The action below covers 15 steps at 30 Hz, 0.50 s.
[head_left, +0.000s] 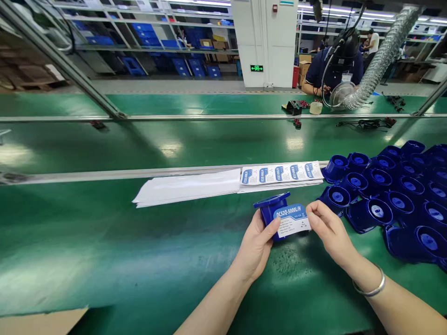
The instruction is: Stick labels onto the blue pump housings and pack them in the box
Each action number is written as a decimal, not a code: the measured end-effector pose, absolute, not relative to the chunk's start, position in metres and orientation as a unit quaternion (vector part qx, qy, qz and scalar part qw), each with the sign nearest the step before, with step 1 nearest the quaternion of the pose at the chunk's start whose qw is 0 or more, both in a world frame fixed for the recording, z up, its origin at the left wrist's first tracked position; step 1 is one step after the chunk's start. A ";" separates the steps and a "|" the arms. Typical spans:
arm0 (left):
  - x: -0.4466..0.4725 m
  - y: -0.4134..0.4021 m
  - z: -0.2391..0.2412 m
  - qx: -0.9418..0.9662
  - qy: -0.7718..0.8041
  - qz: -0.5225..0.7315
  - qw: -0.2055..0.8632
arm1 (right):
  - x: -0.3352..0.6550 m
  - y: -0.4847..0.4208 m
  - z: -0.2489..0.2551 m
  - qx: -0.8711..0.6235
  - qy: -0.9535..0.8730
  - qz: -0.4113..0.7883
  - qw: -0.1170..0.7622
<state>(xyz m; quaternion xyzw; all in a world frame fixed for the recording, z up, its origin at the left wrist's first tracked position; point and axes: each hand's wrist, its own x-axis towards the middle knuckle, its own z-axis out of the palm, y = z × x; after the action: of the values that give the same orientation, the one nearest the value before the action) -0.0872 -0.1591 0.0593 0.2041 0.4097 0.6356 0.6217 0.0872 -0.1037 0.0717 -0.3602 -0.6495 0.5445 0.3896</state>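
My left hand (256, 244) is wrapped round a dark blue plastic housing (268, 214) with a flange at its top, held above the green table. Against the housing's side lies a blue-and-white label (292, 219) printed "DC52Q-5000L/H". My left thumb presses on the label's left end. My right hand (330, 230) pinches the label's right end, which stands out past the housing. Behind the hands, a sheet of the same labels (277, 175) lies along a metal rail. The housing's lower part is hidden by the label and my left fingers.
Many dark blue housings (398, 202) crowd the table's right side. White backing sheets (188, 187) lie left of the labels. Beyond the rail (70, 175) runs a green belt; a person (335, 65) sits behind a flexible silver duct (387, 56). Cardboard (44, 322) shows at bottom left.
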 end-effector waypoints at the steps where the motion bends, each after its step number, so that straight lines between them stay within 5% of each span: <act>1: -0.087 -0.159 0.059 0.202 0.417 0.636 0.617 | 0.087 -0.104 0.073 -0.364 -0.675 0.512 0.388; 15: -0.084 -0.163 0.058 0.210 0.442 0.615 0.619 | 0.084 -0.111 0.072 -0.317 -0.793 0.263 0.448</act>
<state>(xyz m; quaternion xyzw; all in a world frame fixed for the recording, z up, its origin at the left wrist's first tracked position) -0.0836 -0.1627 0.0579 0.2099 0.4416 0.6147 0.6189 0.0836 -0.1112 0.0719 -0.3174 -0.7934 0.2634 0.4477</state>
